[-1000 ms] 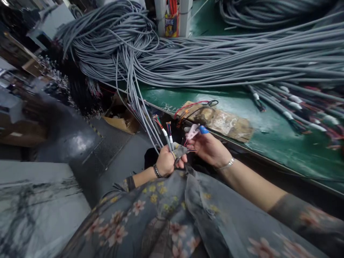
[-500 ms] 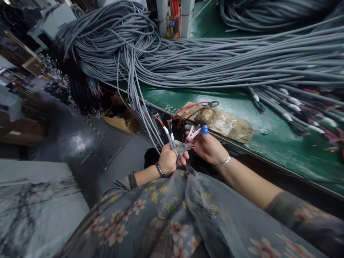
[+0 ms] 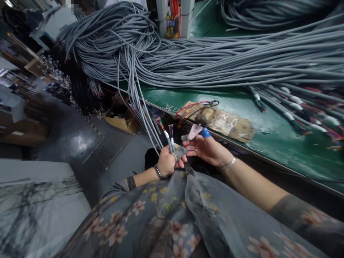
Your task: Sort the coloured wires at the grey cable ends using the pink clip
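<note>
My left hand [image 3: 167, 161] is closed round grey cables [image 3: 171, 145] whose tops have white bands and fanned coloured wire ends [image 3: 161, 124]. A worn grey wrap with yellowish bands [image 3: 178, 152] covers my left thumb or finger. Thin dark wires [image 3: 192, 149] stick out from that wrap toward my right palm. My right hand [image 3: 212, 150] grips a small pink-handled tool [image 3: 194, 132], possibly snips; its grey tip points left and is blurred. Blue tape [image 3: 205, 132] is wound round my right thumb. The two hands are close together above my lap.
A thick bundle of grey cables [image 3: 204, 64] runs along the green table [image 3: 274, 143], with banded cable ends at right. A taped wooden block [image 3: 228, 125] with red and black leads lies at the table edge. Below left stands an open cardboard box [image 3: 122, 123].
My right hand has shifted slightly right and down, its fingers opening a little. The pink-handled tool has turned and its arms look closer together. My left hand has barely moved.
</note>
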{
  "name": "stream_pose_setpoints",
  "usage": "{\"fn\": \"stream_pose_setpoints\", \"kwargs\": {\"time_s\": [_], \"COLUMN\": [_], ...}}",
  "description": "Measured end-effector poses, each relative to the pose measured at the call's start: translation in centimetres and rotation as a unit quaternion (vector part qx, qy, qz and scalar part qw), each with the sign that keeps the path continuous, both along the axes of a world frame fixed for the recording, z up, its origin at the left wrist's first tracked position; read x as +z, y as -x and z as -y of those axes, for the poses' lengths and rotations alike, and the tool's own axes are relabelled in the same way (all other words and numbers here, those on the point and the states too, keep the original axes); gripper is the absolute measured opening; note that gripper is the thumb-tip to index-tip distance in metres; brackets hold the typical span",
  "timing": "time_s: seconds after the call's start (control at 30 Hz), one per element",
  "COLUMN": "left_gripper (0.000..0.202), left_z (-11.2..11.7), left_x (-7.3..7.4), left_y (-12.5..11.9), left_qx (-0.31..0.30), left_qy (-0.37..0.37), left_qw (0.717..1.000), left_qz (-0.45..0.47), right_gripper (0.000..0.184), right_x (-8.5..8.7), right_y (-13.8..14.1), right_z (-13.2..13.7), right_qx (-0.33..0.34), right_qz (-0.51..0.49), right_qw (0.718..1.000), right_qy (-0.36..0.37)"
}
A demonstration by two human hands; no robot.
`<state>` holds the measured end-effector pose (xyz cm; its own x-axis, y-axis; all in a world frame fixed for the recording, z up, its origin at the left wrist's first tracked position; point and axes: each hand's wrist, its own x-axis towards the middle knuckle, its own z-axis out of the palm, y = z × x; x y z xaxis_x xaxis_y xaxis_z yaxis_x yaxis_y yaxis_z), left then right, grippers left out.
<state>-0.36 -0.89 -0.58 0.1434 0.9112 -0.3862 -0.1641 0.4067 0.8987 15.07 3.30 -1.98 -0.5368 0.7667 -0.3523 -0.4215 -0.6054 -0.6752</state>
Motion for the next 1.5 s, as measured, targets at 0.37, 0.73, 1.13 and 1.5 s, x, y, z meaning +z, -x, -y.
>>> {"fn": "stream_pose_setpoints", "kwargs": {"time_s": [0.37, 0.73, 1.13, 1.5], "left_gripper": [0.047, 0.047, 0.048, 0.047], "left_z": [0.2, 0.0, 0.1, 0.1], "left_x": [0.1, -0.5, -0.1, -0.2], "left_y": [0.2, 0.2, 0.3, 0.3], "left_qx": [-0.098, -0.067, -0.075, -0.056], "left_qy": [-0.001, 0.006, 0.010, 0.023], "left_qw": [0.993, 0.996, 0.996, 0.997], "left_qz": [-0.063, -0.061, -0.043, -0.039], "right_gripper": [0.039, 0.043, 0.036, 0.040], "right_x": [1.9, 2.0, 1.7, 1.6], "right_y": [-0.2, -0.9, 0.7, 0.9], "right_z": [1.0, 1.6, 2.2, 2.3], "right_qx": [0.034, 0.025, -0.040, -0.046], "right_qz": [0.204, 0.225, 0.212, 0.220], "right_qw": [0.970, 0.966, 0.969, 0.969], "right_qy": [-0.130, -0.123, -0.120, -0.099]}}
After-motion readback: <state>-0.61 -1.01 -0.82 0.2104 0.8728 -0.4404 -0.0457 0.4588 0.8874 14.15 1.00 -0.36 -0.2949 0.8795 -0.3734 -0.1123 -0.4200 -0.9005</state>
